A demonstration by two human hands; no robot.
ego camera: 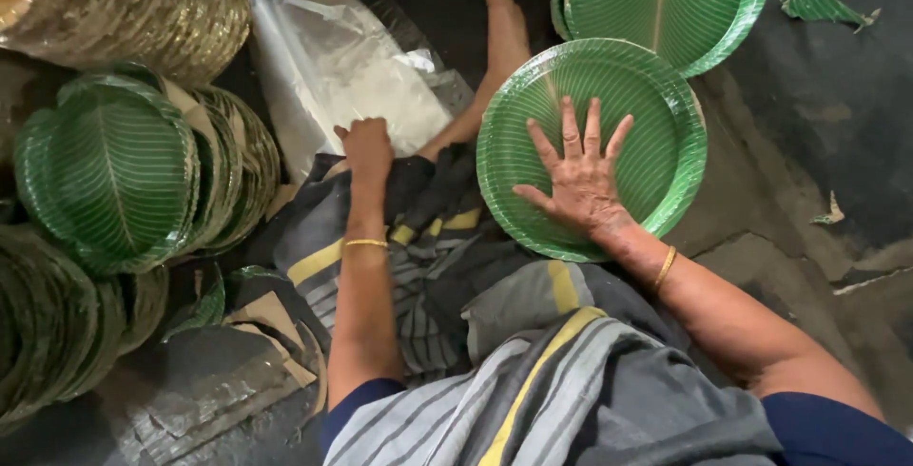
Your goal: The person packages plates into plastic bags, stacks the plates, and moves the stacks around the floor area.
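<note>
right hand point(578, 185) spread flat on our green plate point(656, 133) (fingers splayed) | left hand point(367, 147) clenched on striped cloth point(418, 200)

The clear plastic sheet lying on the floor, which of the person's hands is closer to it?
Left. The left hand rests at the plastic sheet's lower edge, fingers curled. The right hand lies spread flat on a green leaf-patterned plate, well off to the side.

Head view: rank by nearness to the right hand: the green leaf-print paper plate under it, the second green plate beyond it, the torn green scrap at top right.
1. Green leaf-print paper plate: under the right hand, touching.
2. Second green plate: just beyond.
3. Torn green scrap: far top right, on the floor.
</note>
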